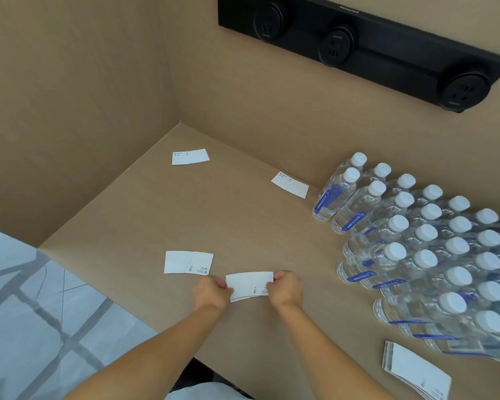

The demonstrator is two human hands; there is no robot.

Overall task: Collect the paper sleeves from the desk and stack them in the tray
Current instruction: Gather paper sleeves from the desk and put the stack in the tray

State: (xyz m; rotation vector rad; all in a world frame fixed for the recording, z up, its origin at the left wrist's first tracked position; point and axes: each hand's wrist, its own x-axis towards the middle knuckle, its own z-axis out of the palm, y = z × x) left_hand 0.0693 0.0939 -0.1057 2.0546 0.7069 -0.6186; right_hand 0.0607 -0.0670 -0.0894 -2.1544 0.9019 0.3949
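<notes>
Head view: both hands (250, 290) pinch the paper sleeves (249, 285) by opposite ends, long axis left-right.

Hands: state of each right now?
Left hand: closed on the left end of the paper sleeves.
Right hand: closed on their right end.

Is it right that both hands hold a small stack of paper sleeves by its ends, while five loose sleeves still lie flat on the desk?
Not quite: the head view shows three loose sleeves on the desk, not five: one by the left hand, one far back, one beside the water bottles. The rest holds: the left hand and right hand grip the small stack by its ends.
</notes>
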